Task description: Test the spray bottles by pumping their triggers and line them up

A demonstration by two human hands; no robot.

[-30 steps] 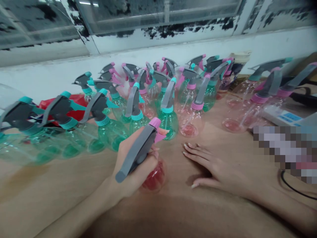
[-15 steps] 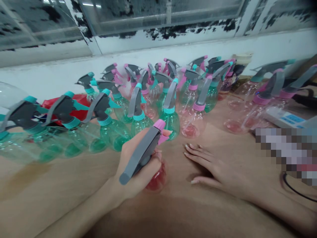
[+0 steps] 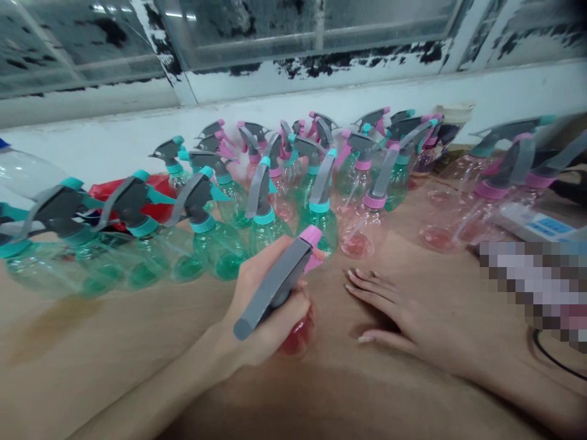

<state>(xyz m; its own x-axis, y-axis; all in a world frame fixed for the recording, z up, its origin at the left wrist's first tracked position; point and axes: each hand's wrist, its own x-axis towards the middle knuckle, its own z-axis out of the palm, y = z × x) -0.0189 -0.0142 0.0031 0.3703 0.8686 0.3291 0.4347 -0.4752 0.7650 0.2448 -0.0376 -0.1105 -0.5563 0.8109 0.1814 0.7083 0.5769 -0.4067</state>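
Note:
My left hand (image 3: 261, 305) is wrapped round the neck of a pink spray bottle (image 3: 300, 330) with a grey trigger head (image 3: 275, 284) and pink nozzle. The bottle stands on the wooden table (image 3: 114, 342) in front of me. My right hand (image 3: 403, 315) lies flat on the table just right of the bottle, fingers stretched out and holding nothing. Behind both hands stand several green spray bottles (image 3: 220, 244) and pink spray bottles (image 3: 367, 229) with grey triggers.
More pink bottles (image 3: 463, 214) stand at the right near a white device (image 3: 536, 223) and a black cable (image 3: 554, 357). A red bag (image 3: 151, 198) lies behind the green bottles at left. A white wall and window frame run along the back.
The view has shifted slightly, so everything sits a little further right. My left hand keeps its grip on the bottle and my right hand stays flat.

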